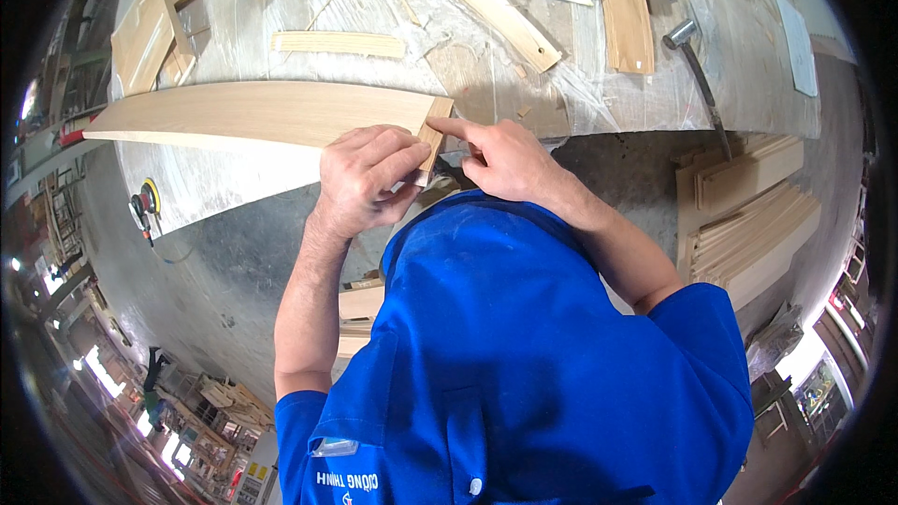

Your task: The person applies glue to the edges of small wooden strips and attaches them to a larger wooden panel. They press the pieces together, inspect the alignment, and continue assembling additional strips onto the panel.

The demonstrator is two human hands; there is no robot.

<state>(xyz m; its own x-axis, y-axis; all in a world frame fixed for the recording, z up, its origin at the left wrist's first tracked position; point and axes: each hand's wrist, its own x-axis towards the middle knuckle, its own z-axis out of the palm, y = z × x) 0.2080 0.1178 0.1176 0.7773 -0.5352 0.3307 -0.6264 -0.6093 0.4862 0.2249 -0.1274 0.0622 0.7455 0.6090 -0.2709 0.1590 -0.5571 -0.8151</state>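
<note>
A long pale wooden board [262, 110] lies on the table's near edge, its right end close in front of my body. My left hand [367, 176] is closed on that end, thumb and fingers at the corner. A narrow, darker wood strip [437, 126] runs across the board's end face. My right hand [505, 157] touches the top of this strip with a stretched index finger. Its thumb stands apart, the other fingers are curled, and nothing shows in its grasp. Whether the strip is a separate piece I cannot tell.
On the plastic-covered table [599, 108] lie a drilled wooden slat [486, 5], a wide plank [625, 9], offcuts [145, 37] and a hammer [697, 75] reaching over the near edge. Stacked boards [753, 224] stand at right. A sander [145, 204] is at the left corner.
</note>
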